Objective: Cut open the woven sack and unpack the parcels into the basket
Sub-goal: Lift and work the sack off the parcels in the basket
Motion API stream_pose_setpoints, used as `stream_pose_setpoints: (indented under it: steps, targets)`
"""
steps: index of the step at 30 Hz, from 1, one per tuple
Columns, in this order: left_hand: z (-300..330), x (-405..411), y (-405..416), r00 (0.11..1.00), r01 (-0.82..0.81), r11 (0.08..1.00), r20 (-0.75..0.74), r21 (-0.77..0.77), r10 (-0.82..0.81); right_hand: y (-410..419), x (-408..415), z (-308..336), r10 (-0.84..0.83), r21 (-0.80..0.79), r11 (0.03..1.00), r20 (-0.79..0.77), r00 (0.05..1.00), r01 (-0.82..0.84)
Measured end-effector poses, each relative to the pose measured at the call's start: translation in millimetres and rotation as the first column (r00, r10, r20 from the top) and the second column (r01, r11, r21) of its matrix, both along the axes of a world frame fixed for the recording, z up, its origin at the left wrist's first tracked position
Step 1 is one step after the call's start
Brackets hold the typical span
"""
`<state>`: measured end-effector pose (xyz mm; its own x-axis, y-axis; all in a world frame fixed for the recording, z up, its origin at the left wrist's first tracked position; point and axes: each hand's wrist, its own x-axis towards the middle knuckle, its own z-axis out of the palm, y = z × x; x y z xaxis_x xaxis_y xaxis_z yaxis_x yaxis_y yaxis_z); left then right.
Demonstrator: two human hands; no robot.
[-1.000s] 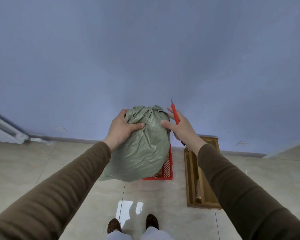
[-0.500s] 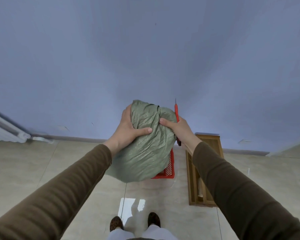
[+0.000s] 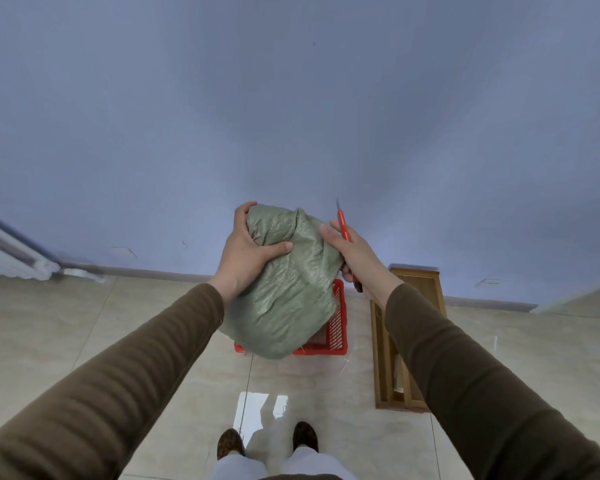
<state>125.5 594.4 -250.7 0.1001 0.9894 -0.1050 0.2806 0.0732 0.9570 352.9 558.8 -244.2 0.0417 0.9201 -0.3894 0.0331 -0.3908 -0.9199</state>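
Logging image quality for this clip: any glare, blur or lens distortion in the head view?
Head view: wide-angle bending curves the baseboard and stretches the sleeves; a bright window reflection glares on the floor tiles near the shoes; the radiator at the left edge is smeared; the sack and both hands stay sharp.

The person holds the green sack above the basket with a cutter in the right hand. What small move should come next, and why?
Probably bring the red cutter to the green woven sack. The sack looks uncut, the left hand grips its top, and the right hand holds the cutter with its blade up, away from the fabric, over the red basket.
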Motion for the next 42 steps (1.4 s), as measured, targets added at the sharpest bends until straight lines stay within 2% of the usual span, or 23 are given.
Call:
stream_pose_setpoints:
  steps: [5,10,12,15,19,22,25,28,30,33,35,37,39,42]
  targets:
    - [4.3,1.5,4.6,0.983,-0.141,0.985,-0.13,-0.095,0.128,-2.1,-1.5,-3.2,0.185,0.138,0.973,0.029,0.982,-0.187]
    - [8.6,8.9,5.0,0.972,-0.22,0.955,-0.133,-0.198,0.196,-2.0,-2.8,-13.6,0.246,0.058,0.964,0.168,0.955,-0.259]
    - [9.4,8.2,2.4,0.984,-0.177,0.962,-0.066,-0.21,0.166,-0.2,-0.1,-16.8,0.203,0.06,0.975,0.164,0.965,-0.215]
    - [10.9,2.0,-6.8,0.999,0.001,0.983,0.04,-0.183,0.006,1.3,7.2,-19.9,0.127,0.052,0.99,0.028,0.992,-0.128]
    - [11.7,-1.5,-19.6,0.976,0.213,0.97,0.068,-0.118,-0.206,-2.7,11.7,-13.9,0.026,-0.052,0.998,-0.087,0.996,-0.03]
    - [14.9,-3.1,-24.9,0.961,0.277,0.95,0.045,-0.148,-0.273,-4.0,12.1,-9.2,-0.015,-0.176,0.984,-0.155,0.988,-0.013]
    - [12.7,-3.0,-27.4,0.929,0.367,0.918,0.104,-0.153,-0.354,-8.0,11.1,-4.7,-0.082,-0.269,0.963,-0.241,0.967,0.014]
    - [7.3,-0.4,-24.9,0.949,0.303,0.944,0.135,-0.13,-0.285,-9.2,10.4,-4.2,-0.072,-0.306,0.952,-0.279,0.958,-0.017]
    - [3.7,-2.4,-21.1,0.968,0.223,0.966,0.143,-0.132,-0.204,-10.5,11.2,-2.9,-0.03,-0.288,0.957,-0.206,0.978,-0.031]
    - [-0.1,-6.1,-18.5,0.99,0.136,0.976,0.068,-0.167,-0.126,-13.8,13.7,-2.8,-0.021,-0.098,0.995,-0.051,0.998,0.016]
    - [-2.4,-6.1,-17.9,1.0,0.026,0.979,0.007,-0.2,-0.026,-16.1,12.4,-0.1,0.005,0.005,1.0,-0.046,0.999,-0.005]
    - [-2.6,-3.7,-16.4,0.996,-0.082,0.973,-0.04,-0.214,0.075,-19.1,7.3,1.4,0.101,0.084,0.992,-0.024,0.995,-0.098]
    - [0.0,0.2,-14.7,0.989,-0.146,0.962,-0.071,-0.233,0.133,-21.1,1.0,0.2,0.158,0.14,0.975,0.099,0.982,-0.171]
    - [6.1,6.2,-13.6,0.987,-0.158,0.941,-0.064,-0.299,0.146,-23.3,-4.0,-7.6,0.16,0.143,0.967,0.31,0.937,-0.212]
